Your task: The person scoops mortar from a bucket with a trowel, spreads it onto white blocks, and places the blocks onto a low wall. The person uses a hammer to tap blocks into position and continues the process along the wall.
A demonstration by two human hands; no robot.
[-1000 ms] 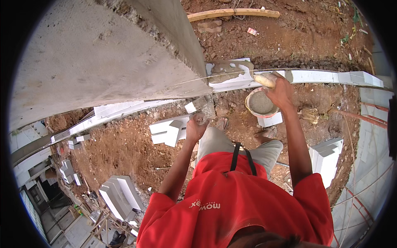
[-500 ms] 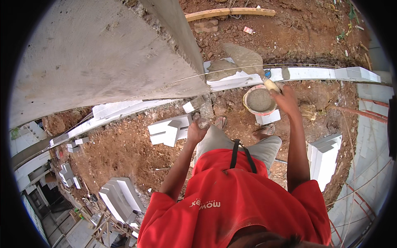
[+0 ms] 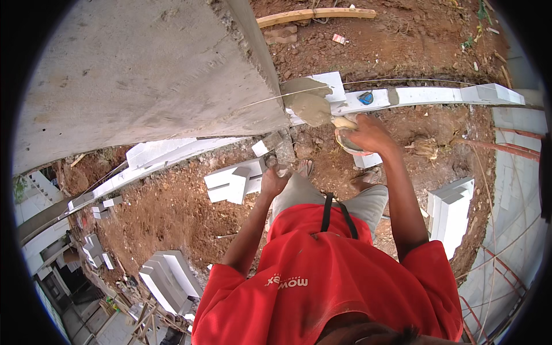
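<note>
My right hand [image 3: 368, 135] is closed round the pale handle of a trowel [image 3: 310, 109]. Its broad blade, grey with mortar, lies over the near end of a low course of white blocks [image 3: 420, 96], beside the concrete column. Wet mortar [image 3: 319, 87] is spread on a white block [image 3: 334, 80] there. Beneath my right hand, a bucket of mortar [image 3: 355, 150] is mostly covered. Near my left knee, my left hand [image 3: 274, 183] is curled shut; what lies in its fingers, if anything, is too small to make out.
A large concrete column [image 3: 144, 75] rises at left. A string line [image 3: 402, 80] runs along the blocks, where a small blue object [image 3: 365, 98] sits. Loose white blocks [image 3: 238, 183] lie by my left foot, with more stacks [image 3: 451, 215] at right. A timber [image 3: 316, 15] lies beyond on red soil.
My right hand has moved left with the trowel, its blade swinging left and nearer, toward the column. The white block's far corner now shows. My left hand has barely moved.
</note>
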